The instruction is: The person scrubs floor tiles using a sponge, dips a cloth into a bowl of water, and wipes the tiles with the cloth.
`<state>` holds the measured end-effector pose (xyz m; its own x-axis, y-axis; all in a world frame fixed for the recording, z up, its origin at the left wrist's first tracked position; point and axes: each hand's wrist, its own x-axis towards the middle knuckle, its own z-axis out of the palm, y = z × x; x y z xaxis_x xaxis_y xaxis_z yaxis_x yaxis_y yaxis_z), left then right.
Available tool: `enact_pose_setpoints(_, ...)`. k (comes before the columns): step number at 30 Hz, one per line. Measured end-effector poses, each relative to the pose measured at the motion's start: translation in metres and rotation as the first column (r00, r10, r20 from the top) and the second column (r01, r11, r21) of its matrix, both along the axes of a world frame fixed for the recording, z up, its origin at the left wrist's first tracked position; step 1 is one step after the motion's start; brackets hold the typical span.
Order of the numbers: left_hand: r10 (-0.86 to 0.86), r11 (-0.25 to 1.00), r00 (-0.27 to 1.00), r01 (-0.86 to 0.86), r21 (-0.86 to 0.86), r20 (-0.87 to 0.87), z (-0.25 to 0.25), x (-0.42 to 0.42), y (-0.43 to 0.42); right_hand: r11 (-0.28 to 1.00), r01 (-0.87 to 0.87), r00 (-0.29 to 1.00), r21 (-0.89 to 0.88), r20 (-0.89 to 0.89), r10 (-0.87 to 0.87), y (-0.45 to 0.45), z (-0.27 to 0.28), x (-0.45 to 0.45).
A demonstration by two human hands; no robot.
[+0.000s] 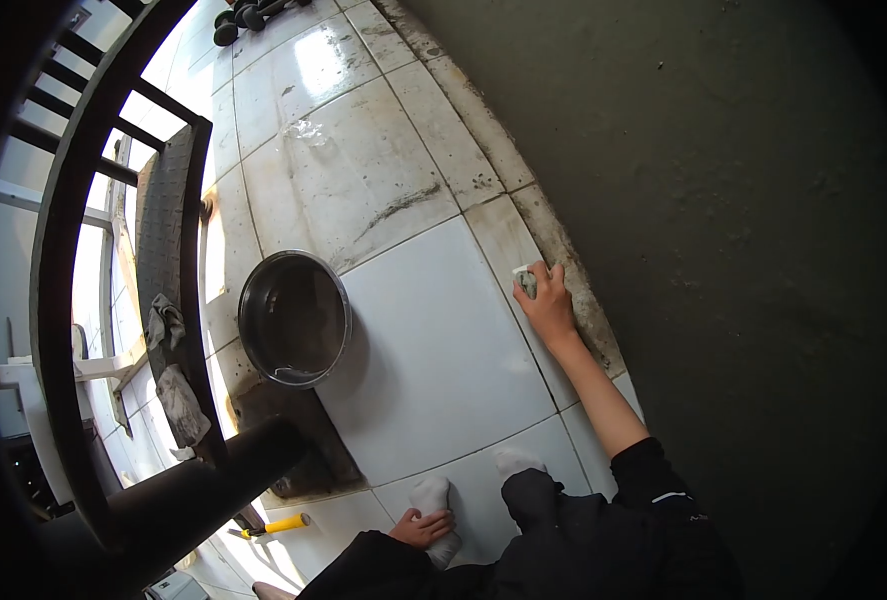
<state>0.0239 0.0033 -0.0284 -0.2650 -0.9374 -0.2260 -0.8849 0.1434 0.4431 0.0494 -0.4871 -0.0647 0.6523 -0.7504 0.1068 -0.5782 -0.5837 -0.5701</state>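
Note:
My right hand (552, 305) presses a small white and grey-green scrub sponge (526, 281) against a stained tile by the floor's raised border. The fingers are bent around the sponge and hide part of it. My left hand (424, 528) lies over one foot in a white sock (432, 494), its fingers curled on the sock. Left of the right hand, a round metal basin (247, 318) with greyish water stands on the tiles. Between the basin and that hand the white tile (444, 340) looks clean, while those beyond it carry brown and black marks.
A black metal stair frame (54, 230) rises at the left, with grey rags (182, 405) on its tread. A yellow-handled tool (289, 524) lies beneath it. Dumbbells (254, 15) sit at the far end. A dark grey surface (744, 250) spans the right side.

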Motion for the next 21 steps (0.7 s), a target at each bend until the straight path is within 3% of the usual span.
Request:
enact_pose_setpoints(3,-0.007,1.000,1.000,0.007,0.011,0.009,0.002,0.000,0.001,0.995,-0.016,0.999,-0.096,0.029,0.019,-0.017,-0.012,0.042)
enact_pose_setpoints(8,-0.006,1.000,1.000,0.006,-0.005,0.015,0.000,-0.001,-0.002,0.996,0.031,0.994,0.080,-0.109,-0.022,-0.057,0.000,0.106)
enact_pose_setpoints(12,0.002,1.000,1.000,-0.002,-0.002,-0.003,0.000,-0.001,-0.002,0.991,-0.007,0.995,0.133,-0.100,0.021,-0.047,0.008,0.080)
enact_pose_setpoints(18,-0.001,1.000,1.000,0.001,0.001,0.004,0.006,0.002,-0.007,0.995,0.008,1.000,0.099,-0.015,-0.006,0.008,0.011,-0.003)
enact_pose_setpoints(21,-0.003,1.000,1.000,0.003,-0.007,-0.001,0.005,0.004,-0.007,0.998,0.038,0.999,0.044,-0.005,-0.037,0.011,0.006,0.001)
